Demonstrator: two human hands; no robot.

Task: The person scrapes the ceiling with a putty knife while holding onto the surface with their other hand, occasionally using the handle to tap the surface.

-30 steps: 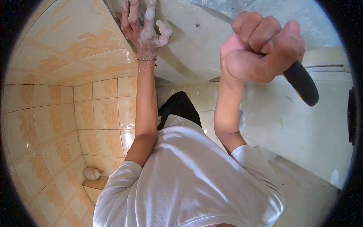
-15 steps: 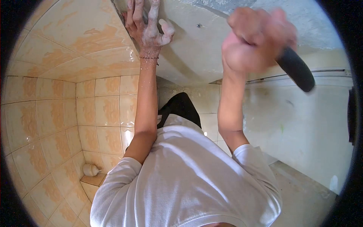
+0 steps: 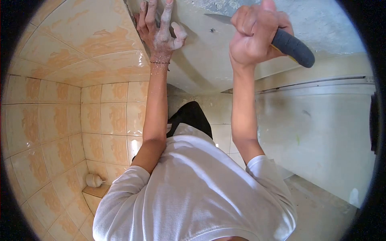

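Spread the bare, white-dusted left hand (image 3: 159, 37) wide, with nothing seen in the fingers, over the smooth pale grey surface (image 3: 217, 60) just beside the edge of glossy cream-and-orange tiles (image 3: 96, 36); could not tell about palm contact. Closed the bare right hand (image 3: 257, 36) in a fist around a slim tool (image 3: 292, 45) with a pointed grey metal blade (image 3: 220, 18) and a dark grey, yellow-edged handle. Held that tool crosswise to the right forearm, on a long axis slanting from upper left to lower right in view. Aimed the blade tip leftward, into the gap between both hands, short of the left thumb, with the handle's butt jutting out rightward. Had the tip near a small dark spidery mark (image 3: 212, 30) and the rough blue-grey patch (image 3: 321, 24); could not confirm any touch.
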